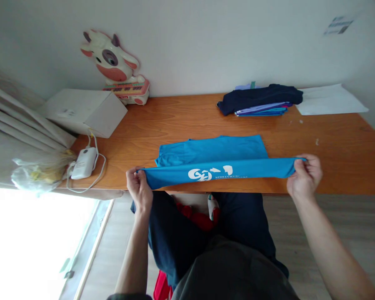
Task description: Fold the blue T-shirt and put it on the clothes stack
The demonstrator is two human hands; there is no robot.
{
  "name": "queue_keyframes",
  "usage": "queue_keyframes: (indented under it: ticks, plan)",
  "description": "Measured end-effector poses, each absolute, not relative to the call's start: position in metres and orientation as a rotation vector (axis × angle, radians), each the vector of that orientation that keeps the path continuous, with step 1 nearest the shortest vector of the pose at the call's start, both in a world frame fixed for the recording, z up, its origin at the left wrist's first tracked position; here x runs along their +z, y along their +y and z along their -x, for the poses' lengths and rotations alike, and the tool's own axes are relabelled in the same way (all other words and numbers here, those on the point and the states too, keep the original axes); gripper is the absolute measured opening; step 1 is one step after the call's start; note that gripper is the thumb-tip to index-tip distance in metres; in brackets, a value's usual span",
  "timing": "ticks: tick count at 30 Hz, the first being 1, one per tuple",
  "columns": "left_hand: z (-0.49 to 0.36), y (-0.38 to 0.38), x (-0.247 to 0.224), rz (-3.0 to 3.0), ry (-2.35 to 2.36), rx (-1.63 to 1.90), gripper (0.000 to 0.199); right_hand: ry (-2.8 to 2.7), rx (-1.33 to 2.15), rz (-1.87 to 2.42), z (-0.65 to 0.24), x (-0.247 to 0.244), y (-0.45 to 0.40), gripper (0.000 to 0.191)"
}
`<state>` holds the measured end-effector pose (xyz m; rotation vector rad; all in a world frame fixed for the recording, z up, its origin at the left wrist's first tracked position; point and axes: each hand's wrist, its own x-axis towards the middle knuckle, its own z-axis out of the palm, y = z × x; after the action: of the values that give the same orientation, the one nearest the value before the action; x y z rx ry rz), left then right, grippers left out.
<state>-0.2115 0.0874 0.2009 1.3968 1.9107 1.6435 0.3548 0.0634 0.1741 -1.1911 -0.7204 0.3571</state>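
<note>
A blue T-shirt (212, 151) with a white print and small lettering lies partly on the wooden table at its front edge. Its near part is raised and stretched sideways in a long band between my two hands. My left hand (140, 189) pinches the band's left end between thumb and fingers. At the opposite end, my right hand (304, 176) grips the other corner the same way, fingers closed. The rest of the shirt lies flat behind the band, its lower part hidden by it.
Folded clothes (261, 102), dark navy on top, are stacked at the back beside a white sheet (331, 100). On the left are a white box (87, 110), a cow toy keyboard (118, 68), a white charger with cable (85, 162) and a plastic bag (39, 175). The wooden table (181, 121) meets the wall.
</note>
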Motion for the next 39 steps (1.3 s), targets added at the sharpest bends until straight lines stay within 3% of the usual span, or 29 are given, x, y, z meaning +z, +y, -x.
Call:
queue_keyframes:
  ticks: [12,17,25,31,39]
  plan:
    - [0.202,0.189,0.181,-1.581,2.027,1.254,0.011,-1.176,0.275,1.606,-0.354,0.165,0.172,0.022]
    - [0.204,0.192,0.168,-1.572,2.105,1.175,0.012,-1.222,0.276,1.719,-0.349,0.156,0.182,0.015]
    - [0.210,0.201,0.183,-1.686,2.096,1.239,0.018,-1.273,0.273,1.644,-0.367,0.155,0.200,0.023]
    - [0.205,0.213,0.176,-1.796,2.283,0.963,0.017,-1.386,0.246,1.895,-0.360,0.155,0.216,0.015]
    - [0.209,0.213,0.165,-1.884,2.227,0.967,0.033,-1.539,0.049,1.924,-0.357,0.147,0.213,0.012]
